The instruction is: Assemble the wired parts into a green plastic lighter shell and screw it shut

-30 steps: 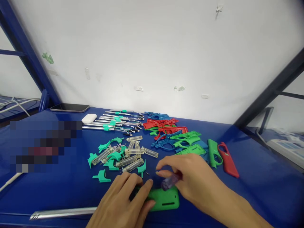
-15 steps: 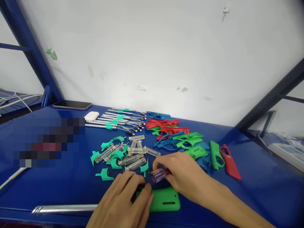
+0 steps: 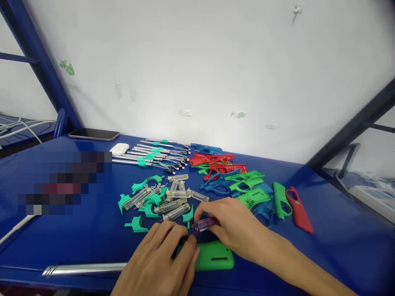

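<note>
My left hand [image 3: 160,261] lies closed over a green plastic lighter body [image 3: 216,255], pressing it on the blue table. A long silver metal tube [image 3: 86,269] sticks out to the left from beneath this hand; its join with the green body is hidden. Just above the body, my right hand [image 3: 222,220] pinches what looks like a small screwdriver [image 3: 203,225] with a see-through purple and red handle. I cannot make out its shaft. Beside these fingers lies a teal plastic clip [image 3: 187,216].
Clear fuel tanks [image 3: 175,213] and teal clips lie heaped in the middle. Behind them are several metal tubes [image 3: 148,155] with wires. To the right lie coloured lighter shells [image 3: 243,176]. A phone [image 3: 94,134] and a white case [image 3: 119,149] sit at the back left.
The purple handle has turned in my right hand and now lies more level, a little higher. My left hand and the green body stay almost where they were.
</note>
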The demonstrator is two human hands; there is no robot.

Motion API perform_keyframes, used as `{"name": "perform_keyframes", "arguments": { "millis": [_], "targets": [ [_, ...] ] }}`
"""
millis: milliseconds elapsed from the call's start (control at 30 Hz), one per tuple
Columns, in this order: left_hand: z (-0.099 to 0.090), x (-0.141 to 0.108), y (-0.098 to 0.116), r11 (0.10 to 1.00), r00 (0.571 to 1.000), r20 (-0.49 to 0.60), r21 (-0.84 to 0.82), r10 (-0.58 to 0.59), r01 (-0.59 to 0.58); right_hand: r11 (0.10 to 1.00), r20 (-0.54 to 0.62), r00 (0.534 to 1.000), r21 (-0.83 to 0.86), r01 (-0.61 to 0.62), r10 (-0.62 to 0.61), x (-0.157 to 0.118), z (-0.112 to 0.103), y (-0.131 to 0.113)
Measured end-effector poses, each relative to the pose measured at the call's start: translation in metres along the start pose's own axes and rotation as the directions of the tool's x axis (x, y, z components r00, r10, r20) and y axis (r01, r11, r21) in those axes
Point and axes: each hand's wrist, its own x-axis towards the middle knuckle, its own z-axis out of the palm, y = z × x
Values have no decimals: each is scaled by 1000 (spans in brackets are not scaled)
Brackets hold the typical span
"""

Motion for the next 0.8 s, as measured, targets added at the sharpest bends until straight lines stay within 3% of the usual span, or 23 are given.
{"name": "perform_keyframes", "arguments": {
  "millis": [300,500,633,800],
  "targets": [
    [1,4,2,1000,999,-47,26,-3,4,991,43,995,92,-92,89,-12,-29,-5],
    [-1,10,4,998,997,-77,57,-4,8,969,269,957,190,-160,106,-26,-59,7],
    [-1,10,1,999,999,-53,48,2,0,950,375,923,245,-192,90,-28,-64,9],
    [-3,11,1,999,998,-63,47,19,-16,943,402,908,240,-232,121,-27,-62,8]
  ]
}}
